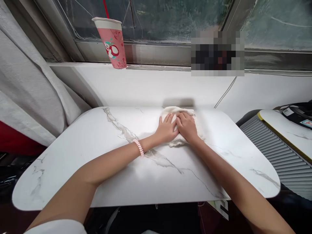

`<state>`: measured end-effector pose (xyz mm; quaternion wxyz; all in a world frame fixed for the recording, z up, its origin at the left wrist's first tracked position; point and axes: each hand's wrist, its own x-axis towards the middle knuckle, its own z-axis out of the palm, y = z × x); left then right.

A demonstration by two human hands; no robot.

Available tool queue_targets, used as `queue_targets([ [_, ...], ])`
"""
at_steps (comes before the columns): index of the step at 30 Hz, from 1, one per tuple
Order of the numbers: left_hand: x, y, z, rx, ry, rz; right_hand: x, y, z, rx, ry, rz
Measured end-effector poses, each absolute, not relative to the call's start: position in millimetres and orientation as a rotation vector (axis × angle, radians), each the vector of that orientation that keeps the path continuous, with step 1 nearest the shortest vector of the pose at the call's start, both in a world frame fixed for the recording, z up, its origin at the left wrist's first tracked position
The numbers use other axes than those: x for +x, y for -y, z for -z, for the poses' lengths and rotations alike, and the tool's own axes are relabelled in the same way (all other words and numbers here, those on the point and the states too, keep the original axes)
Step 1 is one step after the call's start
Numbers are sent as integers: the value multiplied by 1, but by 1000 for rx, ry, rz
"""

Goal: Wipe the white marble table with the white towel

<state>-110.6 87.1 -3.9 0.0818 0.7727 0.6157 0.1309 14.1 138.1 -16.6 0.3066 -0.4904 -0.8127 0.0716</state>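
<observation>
Both hands lie flat, fingers spread, side by side on the white cloth (pixel 181 125), left hand (pixel 167 130) at its nine o'clock edge, right hand (pixel 187 127) nearer its centre, the cloth sitting at the table's (pixel 97 162) twelve o'clock edge.

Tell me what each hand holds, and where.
Neither grasps anything: left hand and right hand press flat, palms down, on the top of the white fluffy cloth.

We seem to be in a small café or a lived-in room, at a seat by a window. Our hands (pixel 176 128) press a cloth (pixel 181 125) on a marble-look table (pixel 146 172). Beyond the hands runs a white sill with a pink takeaway cup (pixel 112 42) under grimy glass (pixel 158 16). Left of them hangs a pale curtain (pixel 26 87); right of them stands a second small table (pixel 287 130).
</observation>
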Motion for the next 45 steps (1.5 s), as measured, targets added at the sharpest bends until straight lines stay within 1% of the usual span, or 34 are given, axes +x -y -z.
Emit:
queue_targets([
  [5, -86, -32, 3, 2344, -1722, -333, 47, -73, 16, -1270, 2131, -203],
  [10, -69, 21, 6, 2445, -1557, -342, 72, -5, 17, -1363, 2121, -220],
  [15, -85, 60, 9, 2534, -1412, -373, 66, 48, 16, -1378, 2159, -247],
  [19, -115, 67, 3, 2526, -1432, -336, 41, 57, 16, -1367, 2181, -288],
  [25, -157, 41, -6, 2444, -1652, -256, -14, 15, 14, -1354, 2202, -430],
  [30, -174, -20, -7, 2294, -1903, -289, -57, -55, 15, -1406, 2058, -420],
  [33, -185, -67, -4, 2244, -1913, -360, -72, -97, 13, -1442, 2027, -377],
  [38, -209, -131, 4, 2265, -1856, -381, -93, -150, 13, -1522, 1967, -322],
  [45, -218, -164, 6, 2206, -1882, -536, -107, -194, 19, -1502, 1959, -292],
])
